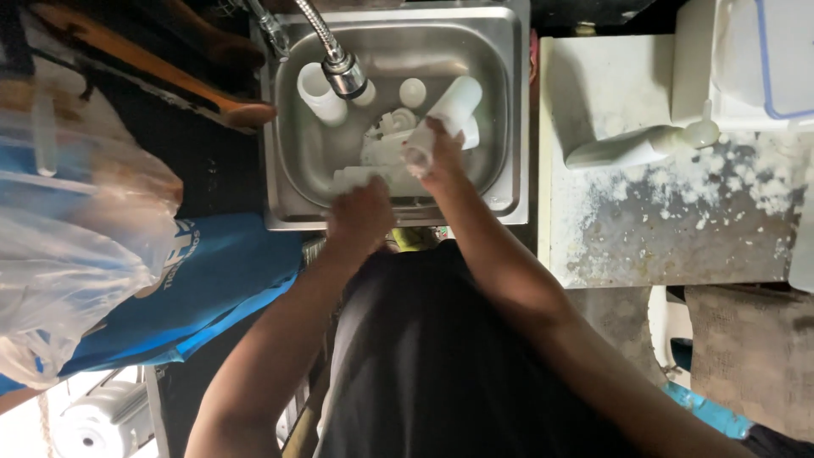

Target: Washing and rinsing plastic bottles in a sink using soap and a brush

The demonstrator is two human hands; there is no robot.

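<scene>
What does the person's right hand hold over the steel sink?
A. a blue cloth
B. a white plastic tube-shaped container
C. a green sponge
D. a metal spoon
B: the right hand is closed around a white plastic tube-shaped container above the steel sink, just beside the flexible metal tap, while the left hand is lower, at the sink's near edge.
</scene>
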